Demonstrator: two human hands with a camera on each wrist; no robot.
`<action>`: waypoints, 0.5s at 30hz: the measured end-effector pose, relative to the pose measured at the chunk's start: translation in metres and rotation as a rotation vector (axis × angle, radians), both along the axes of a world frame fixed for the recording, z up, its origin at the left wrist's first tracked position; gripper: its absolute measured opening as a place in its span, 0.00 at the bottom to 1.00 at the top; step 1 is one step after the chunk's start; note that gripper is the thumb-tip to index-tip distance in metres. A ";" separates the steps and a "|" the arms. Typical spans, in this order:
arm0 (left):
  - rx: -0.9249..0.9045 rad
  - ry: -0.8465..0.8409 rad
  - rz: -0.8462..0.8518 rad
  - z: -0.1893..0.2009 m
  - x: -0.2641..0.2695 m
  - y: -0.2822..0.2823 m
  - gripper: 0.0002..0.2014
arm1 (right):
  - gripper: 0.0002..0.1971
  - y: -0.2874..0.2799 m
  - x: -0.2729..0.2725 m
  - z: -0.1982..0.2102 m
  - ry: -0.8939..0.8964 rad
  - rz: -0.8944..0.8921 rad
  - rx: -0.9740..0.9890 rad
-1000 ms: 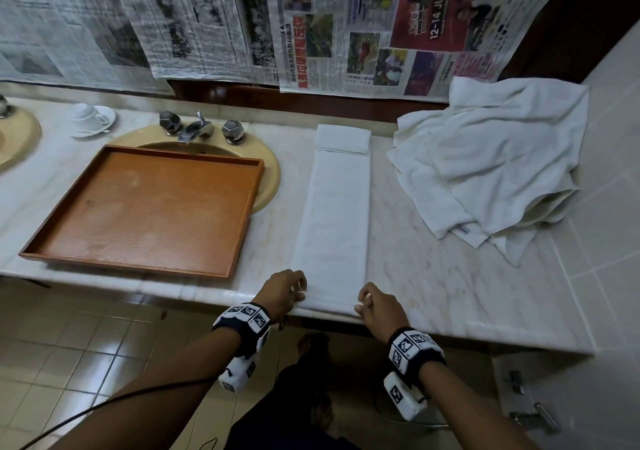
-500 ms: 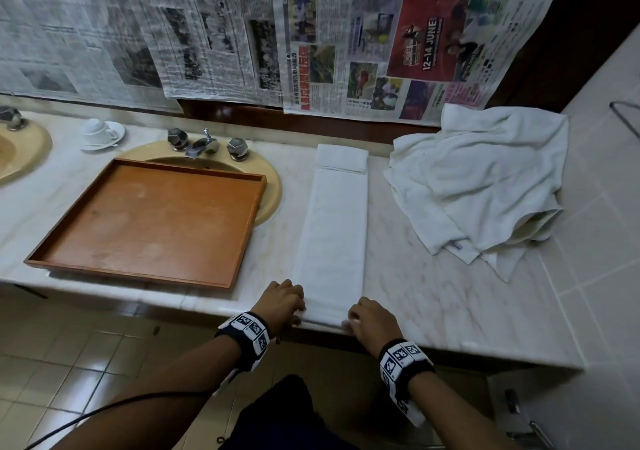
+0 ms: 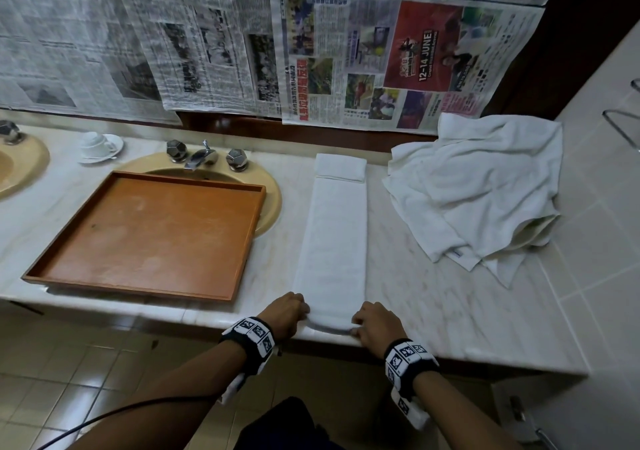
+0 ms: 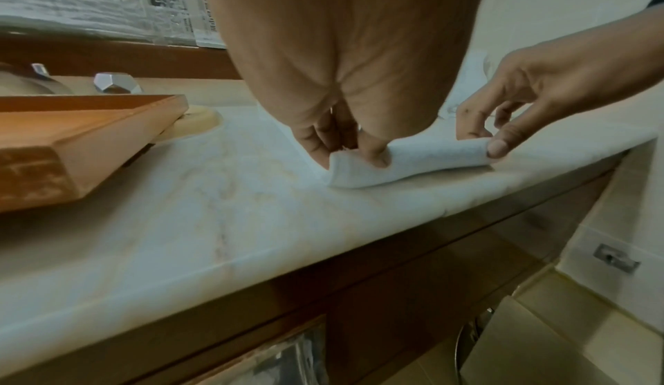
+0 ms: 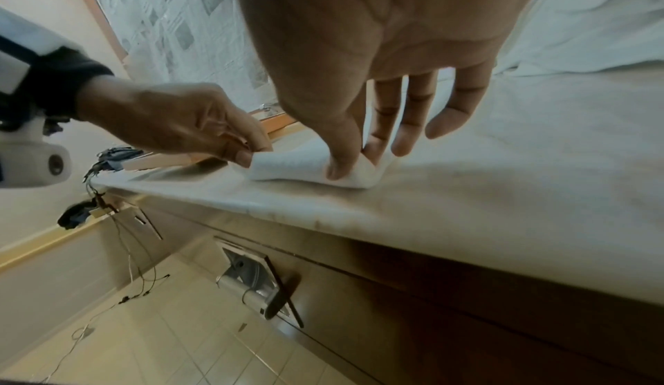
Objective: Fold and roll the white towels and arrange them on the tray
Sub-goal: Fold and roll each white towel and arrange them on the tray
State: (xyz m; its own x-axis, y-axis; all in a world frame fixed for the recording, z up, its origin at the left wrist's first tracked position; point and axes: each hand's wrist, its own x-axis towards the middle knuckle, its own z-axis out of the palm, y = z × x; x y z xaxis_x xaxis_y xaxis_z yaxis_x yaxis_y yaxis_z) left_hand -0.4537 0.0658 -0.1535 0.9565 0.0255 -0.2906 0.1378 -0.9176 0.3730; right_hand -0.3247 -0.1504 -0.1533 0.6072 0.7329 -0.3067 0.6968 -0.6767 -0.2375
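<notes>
Hands, left [image 3: 285, 314] and right [image 3: 375, 325], each grip pinching the folded towel's [image 3: 332, 241] rolled near end.

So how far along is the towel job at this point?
Early. One towel strip is folded long and narrow on the counter; that looks done. The left hand and right hand pinch its near end, just curling the first turn. The tray holds no towels, and the crumpled towel pile is still unfolded.
</notes>
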 end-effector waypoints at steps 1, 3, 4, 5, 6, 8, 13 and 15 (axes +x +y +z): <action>-0.014 0.005 0.026 -0.001 0.001 0.000 0.10 | 0.12 0.000 0.001 0.000 0.014 -0.012 0.000; -0.058 -0.001 0.097 -0.005 0.003 0.000 0.10 | 0.12 0.001 0.002 0.001 0.059 -0.024 -0.008; -0.070 -0.015 0.128 -0.006 0.004 0.000 0.11 | 0.12 0.002 0.004 0.002 0.089 -0.032 -0.002; -0.075 -0.022 0.159 -0.008 0.004 -0.001 0.12 | 0.12 0.002 0.005 0.004 0.123 -0.050 0.015; -0.076 -0.029 0.185 -0.009 0.004 -0.003 0.13 | 0.11 0.002 0.007 0.005 0.154 -0.079 0.044; -0.083 -0.019 0.240 -0.010 0.005 -0.005 0.13 | 0.09 0.003 0.010 0.006 0.196 -0.153 0.100; -0.188 -0.098 0.433 -0.006 0.006 -0.003 0.07 | 0.05 0.008 0.013 0.008 0.143 -0.247 0.134; -0.172 -0.125 0.445 -0.004 0.007 0.000 0.08 | 0.06 0.011 0.011 0.009 0.068 -0.226 0.109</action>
State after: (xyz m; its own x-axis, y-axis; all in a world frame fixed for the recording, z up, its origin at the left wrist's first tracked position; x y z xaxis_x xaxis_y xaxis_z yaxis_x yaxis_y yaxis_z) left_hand -0.4463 0.0659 -0.1572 0.8913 0.4015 -0.2105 0.4473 -0.7034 0.5524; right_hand -0.3136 -0.1394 -0.1443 0.7404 0.6117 -0.2788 0.5105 -0.7814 -0.3589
